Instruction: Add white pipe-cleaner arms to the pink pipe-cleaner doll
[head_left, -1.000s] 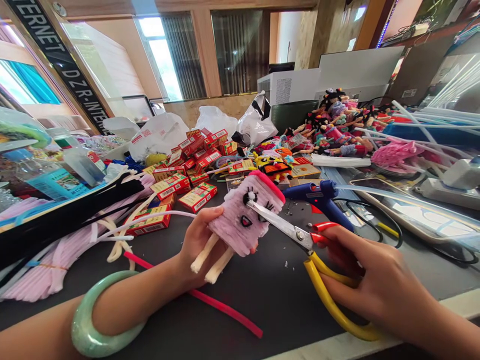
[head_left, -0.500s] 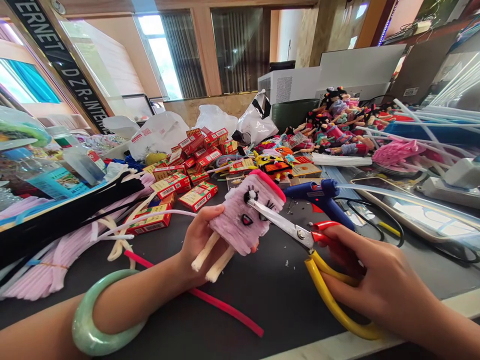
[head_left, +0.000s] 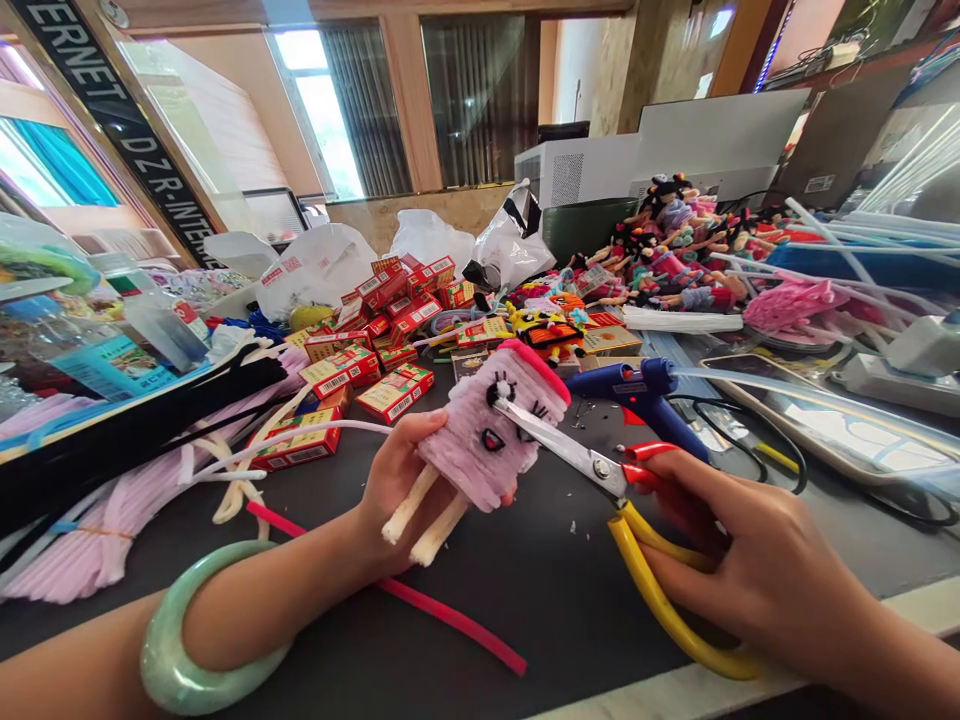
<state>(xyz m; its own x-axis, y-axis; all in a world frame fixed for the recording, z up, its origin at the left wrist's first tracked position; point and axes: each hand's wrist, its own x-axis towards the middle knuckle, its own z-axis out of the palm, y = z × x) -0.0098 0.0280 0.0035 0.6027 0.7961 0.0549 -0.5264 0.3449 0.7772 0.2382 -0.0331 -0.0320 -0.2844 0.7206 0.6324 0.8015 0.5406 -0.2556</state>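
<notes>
My left hand grips a fuzzy lilac pipe-cleaner figure with a pink top, a small face and two cream legs. A pale green bangle circles that wrist. My right hand is closed on the yellow and red handles of a pair of scissors. The blade tips rest against the figure's face, by its eyes. A pink pipe cleaner lies on the dark tabletop below my left hand.
A blue glue gun lies just behind the scissors. Several red boxes are heaped at the back. Bundles of black, lilac and cream pipe cleaners fill the left. Finished dolls, plastic bags and a phone crowd the right.
</notes>
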